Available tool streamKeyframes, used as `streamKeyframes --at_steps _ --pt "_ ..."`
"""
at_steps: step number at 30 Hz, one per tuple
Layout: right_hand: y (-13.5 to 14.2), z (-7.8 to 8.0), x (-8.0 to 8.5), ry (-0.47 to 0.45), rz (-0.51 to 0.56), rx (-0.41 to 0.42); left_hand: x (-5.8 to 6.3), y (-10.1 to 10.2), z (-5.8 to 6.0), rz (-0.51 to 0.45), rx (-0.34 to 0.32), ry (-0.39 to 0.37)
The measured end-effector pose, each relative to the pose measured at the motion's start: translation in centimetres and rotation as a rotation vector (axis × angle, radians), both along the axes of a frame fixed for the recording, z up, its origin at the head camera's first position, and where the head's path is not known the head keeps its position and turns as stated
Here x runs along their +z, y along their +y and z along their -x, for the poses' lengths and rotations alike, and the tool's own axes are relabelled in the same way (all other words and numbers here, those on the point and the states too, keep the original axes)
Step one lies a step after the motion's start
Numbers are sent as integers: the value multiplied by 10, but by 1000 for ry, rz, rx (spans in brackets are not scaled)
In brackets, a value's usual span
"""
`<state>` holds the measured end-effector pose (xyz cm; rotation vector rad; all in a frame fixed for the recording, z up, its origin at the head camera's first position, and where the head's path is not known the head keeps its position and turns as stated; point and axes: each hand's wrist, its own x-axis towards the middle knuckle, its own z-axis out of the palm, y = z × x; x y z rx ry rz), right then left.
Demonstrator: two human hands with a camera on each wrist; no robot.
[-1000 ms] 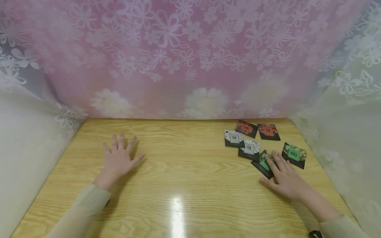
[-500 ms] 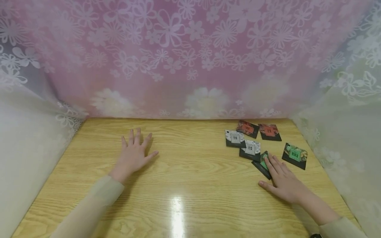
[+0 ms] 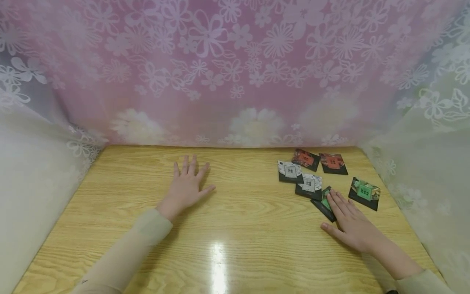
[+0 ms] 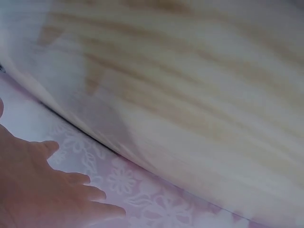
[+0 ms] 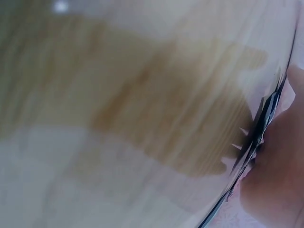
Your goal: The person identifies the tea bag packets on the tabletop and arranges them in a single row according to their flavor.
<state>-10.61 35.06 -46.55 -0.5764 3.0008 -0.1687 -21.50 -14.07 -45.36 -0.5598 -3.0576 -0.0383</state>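
Note:
My left hand [image 3: 185, 188] is spread over the left-centre of the table, fingers straight and apart, holding nothing; in the left wrist view the same hand [image 4: 52, 190] shows with its fingers extended. At the right, my right hand [image 3: 354, 228] lies with straight fingers on a small flat black-and-green packet [image 3: 322, 209], covering part of it. In the right wrist view that hand [image 5: 280, 171] sits at the edge beside a dark packet [image 5: 261, 123]. A second green packet [image 3: 364, 193] lies to the right of the right hand.
Two white-and-black packets [image 3: 309, 186] overlap just beyond the covered green one. Behind them lie a red packet [image 3: 306, 159] and another red packet [image 3: 333, 163]. The wooden table [image 3: 238, 228] ends at a pink floral curtain [image 3: 235, 81], with pale cloth at both sides.
My left hand has moved rightward across the table, fingers still spread. The right hand's fingers have drawn closer together and moved slightly left over the green packet, which stays about where it was.

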Motion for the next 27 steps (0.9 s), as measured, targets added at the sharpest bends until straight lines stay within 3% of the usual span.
streamKeyframes --at_steps 6,13,21,27 --pt "1 0 1 47 6 58 -3 14 2 -1 -29 6" --pt "2 0 -1 23 30 71 -7 35 8 -41 -103 14" --pt "4 0 -3 44 20 85 -9 78 19 -29 -253 52" --pt "6 0 -5 80 4 116 -4 116 24 -5 -329 23"
